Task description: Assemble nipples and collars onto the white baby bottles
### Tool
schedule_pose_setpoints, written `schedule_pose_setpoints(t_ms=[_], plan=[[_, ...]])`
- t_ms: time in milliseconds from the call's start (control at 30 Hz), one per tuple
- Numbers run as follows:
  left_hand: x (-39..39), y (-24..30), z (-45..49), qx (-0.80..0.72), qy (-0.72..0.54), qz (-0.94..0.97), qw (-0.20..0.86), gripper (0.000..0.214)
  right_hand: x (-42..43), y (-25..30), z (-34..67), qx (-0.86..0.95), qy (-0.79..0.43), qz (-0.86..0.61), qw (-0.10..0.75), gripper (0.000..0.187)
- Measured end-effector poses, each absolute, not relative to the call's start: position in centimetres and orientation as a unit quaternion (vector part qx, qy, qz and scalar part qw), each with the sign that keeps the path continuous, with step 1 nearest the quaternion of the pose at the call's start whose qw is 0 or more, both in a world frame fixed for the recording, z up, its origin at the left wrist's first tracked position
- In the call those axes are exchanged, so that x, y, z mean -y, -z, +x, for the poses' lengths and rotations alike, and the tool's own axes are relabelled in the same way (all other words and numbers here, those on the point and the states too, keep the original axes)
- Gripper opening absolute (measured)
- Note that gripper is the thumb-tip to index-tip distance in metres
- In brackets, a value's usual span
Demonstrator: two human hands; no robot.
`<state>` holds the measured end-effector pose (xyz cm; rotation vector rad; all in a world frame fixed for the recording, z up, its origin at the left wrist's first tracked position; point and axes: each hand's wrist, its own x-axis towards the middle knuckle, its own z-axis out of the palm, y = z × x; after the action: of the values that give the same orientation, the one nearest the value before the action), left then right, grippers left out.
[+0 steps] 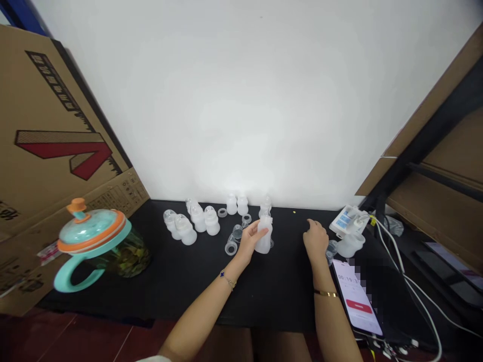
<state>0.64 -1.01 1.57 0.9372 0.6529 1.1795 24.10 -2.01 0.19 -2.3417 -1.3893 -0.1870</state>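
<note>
My left hand (249, 240) is closed around a small white baby bottle (264, 242) and holds it upright, without a visible cap, over the black table. My right hand (316, 240) is curled, palm down, to the right of that bottle; whatever its fingers hold, if anything, is hidden. Clear caps (331, 247) lie just beside it, next to a white bottle (350, 245) without a cap. Loose clear rings (231, 248) and caps (237, 232) lie left of my left hand. Several capped bottles (185, 230) stand in a group farther left.
Two bottles (242, 205) stand near the white wall (249, 100), with another bottle (266, 202) behind the held one. A large teal-lidded jug (92, 236) is at left by a cardboard box (45, 115). At right are a phone (356, 296), a power strip (344, 221) and white cables (396, 256).
</note>
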Motion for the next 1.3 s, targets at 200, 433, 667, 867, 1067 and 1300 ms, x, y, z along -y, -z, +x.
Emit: schedule_pose_setpoints(t_ms=[200, 433, 667, 867, 1067, 1300], plan=[[1.0, -1.6, 0.5, -0.285, -0.519, 0.424, 0.685, 0.055, 1.5, 0.1, 23.7, 0.530, 0.028, -0.806, 0.262, 0.049], [1.0, -1.7, 0.4, -0.285, -0.515, 0.428, 0.686, 0.054, 0.4, 0.8, 23.4, 0.548, -0.049, -0.768, 0.327, 0.035], [1.0, -1.5, 0.4, -0.283, -0.512, 0.429, 0.688, 0.051, -0.3, 1.6, 23.4, 0.554, -0.114, -0.739, 0.366, 0.039], [1.0, -1.6, 0.5, -0.279, -0.514, 0.429, 0.688, 0.047, -0.6, 2.4, 23.4, 0.556, -0.128, -0.727, 0.382, 0.044], [0.8, -1.3, 0.5, -0.281, -0.514, 0.426, 0.690, 0.047, -0.6, 3.0, 23.3, 0.533, -0.138, -0.752, 0.362, 0.045], [0.8, -1.2, 0.5, -0.278, -0.508, 0.429, 0.693, 0.045, -0.2, 2.5, 23.2, 0.501, -0.150, -0.772, 0.361, 0.030]])
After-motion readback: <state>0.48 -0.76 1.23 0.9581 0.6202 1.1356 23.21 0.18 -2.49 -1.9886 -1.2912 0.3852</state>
